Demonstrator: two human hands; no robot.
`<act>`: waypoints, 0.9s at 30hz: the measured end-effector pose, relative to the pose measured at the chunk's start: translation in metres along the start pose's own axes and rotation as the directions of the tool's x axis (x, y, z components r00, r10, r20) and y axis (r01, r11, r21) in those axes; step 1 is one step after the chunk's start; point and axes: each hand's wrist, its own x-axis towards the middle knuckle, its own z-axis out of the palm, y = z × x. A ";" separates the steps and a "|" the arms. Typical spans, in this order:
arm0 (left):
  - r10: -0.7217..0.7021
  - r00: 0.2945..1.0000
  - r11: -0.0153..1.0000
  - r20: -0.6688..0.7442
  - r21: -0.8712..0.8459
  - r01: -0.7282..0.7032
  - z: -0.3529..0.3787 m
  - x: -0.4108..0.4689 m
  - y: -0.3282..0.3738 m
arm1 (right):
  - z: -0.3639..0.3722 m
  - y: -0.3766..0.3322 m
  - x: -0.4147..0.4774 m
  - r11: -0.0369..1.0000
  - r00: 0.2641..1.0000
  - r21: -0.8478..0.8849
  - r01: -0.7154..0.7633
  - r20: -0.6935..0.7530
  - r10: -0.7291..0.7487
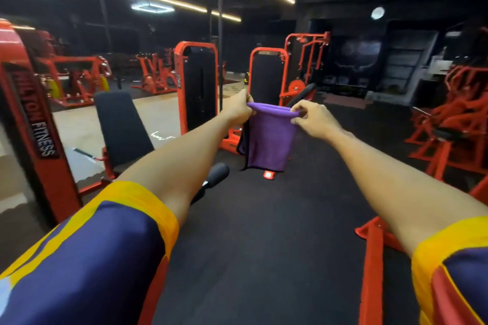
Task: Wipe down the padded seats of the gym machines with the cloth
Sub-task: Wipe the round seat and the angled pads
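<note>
A purple cloth (268,140) hangs in the air in front of me, folded over along its top edge. My left hand (239,109) pinches its upper left corner and my right hand (314,119) pinches its upper right corner, both arms stretched forward. To the left stands a red machine with a black padded backrest (120,126) and a black roller pad (217,173) below my left forearm. The cloth touches no pad.
Red weight-stack machines (196,84) stand ahead, more red frames (456,126) crowd the right side, and a red post (31,124) rises at the left. A red floor bar (372,266) lies low right. Black rubber floor (264,232) stretches between them.
</note>
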 end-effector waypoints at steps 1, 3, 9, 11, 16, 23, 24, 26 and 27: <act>0.009 1.000 1.000 0.009 -0.001 -0.009 0.003 0.020 -0.007 | 0.004 0.003 0.015 1.000 1.000 -0.018 -0.014 0.000 0.014; 0.030 0.999 0.999 0.037 -0.028 -0.029 0.010 0.052 -0.017 | 0.007 0.009 0.039 0.999 0.999 -0.023 -0.049 -0.021 0.049; 0.084 0.992 0.991 0.095 0.092 -0.093 0.065 0.157 -0.048 | 0.036 0.064 0.122 0.987 0.989 -0.076 -0.145 -0.017 0.144; 0.082 0.988 0.995 0.134 0.038 -0.088 0.093 0.185 -0.058 | 0.044 0.088 0.143 0.983 0.986 -0.086 -0.165 -0.020 0.163; 0.092 0.980 0.994 0.174 0.034 -0.100 0.152 0.266 -0.063 | 0.051 0.159 0.210 0.976 0.981 -0.103 -0.191 -0.003 0.192; 0.177 0.965 0.984 0.195 0.001 -0.181 0.235 0.398 -0.034 | 0.033 0.267 0.319 0.969 0.971 -0.092 -0.230 -0.088 0.222; 0.181 0.960 0.983 0.213 -0.002 -0.185 0.248 0.414 -0.032 | 0.034 0.284 0.330 0.965 0.967 -0.097 -0.245 -0.092 0.236; 0.196 0.954 0.980 0.228 -0.018 -0.197 0.278 0.450 -0.027 | 0.032 0.319 0.356 0.956 0.960 -0.109 -0.273 -0.089 0.264; 0.201 0.952 0.979 0.230 -0.030 -0.199 0.291 0.467 -0.024 | 0.030 0.334 0.367 0.951 0.956 -0.112 -0.287 -0.091 0.278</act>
